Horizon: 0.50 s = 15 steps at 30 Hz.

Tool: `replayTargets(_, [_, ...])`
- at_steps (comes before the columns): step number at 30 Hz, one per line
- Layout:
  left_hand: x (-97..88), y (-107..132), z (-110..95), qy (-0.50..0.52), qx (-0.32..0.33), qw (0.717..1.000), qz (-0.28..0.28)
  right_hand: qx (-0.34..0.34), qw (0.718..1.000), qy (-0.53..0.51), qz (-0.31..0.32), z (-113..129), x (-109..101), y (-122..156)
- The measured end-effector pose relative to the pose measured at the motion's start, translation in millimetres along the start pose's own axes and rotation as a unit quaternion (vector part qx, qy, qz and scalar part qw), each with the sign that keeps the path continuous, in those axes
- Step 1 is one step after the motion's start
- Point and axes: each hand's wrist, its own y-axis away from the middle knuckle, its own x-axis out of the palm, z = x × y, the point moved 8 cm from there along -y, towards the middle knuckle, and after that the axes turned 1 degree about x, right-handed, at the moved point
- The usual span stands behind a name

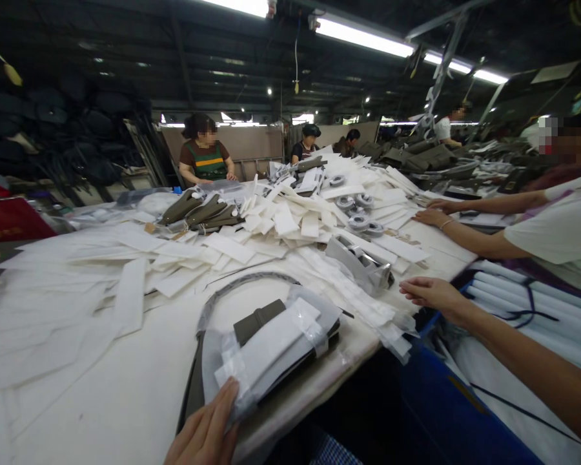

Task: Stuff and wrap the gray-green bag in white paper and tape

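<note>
A dark olive handbag (260, 320) lies near the front edge of the table, partly wrapped in white foam sheet (275, 339) held by strips of clear tape. Its long handle (237, 282), wrapped in grey film, arches behind it. My left hand (206, 426) grips the bag's near left end, fingers over the taped wrap and thumb mostly hidden. My right hand (433, 296) hovers past the table's right edge, fingertips drawn together; anything between them is too small to tell. A tape dispenser (361, 258) stands to its left, apart from it.
White foam strips (290, 216) heap across the table, with tape rolls (358, 213) and olive bag parts (201, 210) among them. A blue bin (440, 387) stands at the right below white rolls (513, 303). A co-worker's hands (436, 216) work at right; other people sit behind.
</note>
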Motion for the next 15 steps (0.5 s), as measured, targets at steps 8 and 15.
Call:
replayTargets(8, [-2.6,-1,-1,0.019,-0.025,1.000,-0.001,-0.182,0.950,0.238,-0.093,21,-23,19])
replayTargets(15, [-8.1,-3,-1,0.037,-0.089,0.995,-0.004,-0.459,0.816,0.348,0.039,133,21,109])
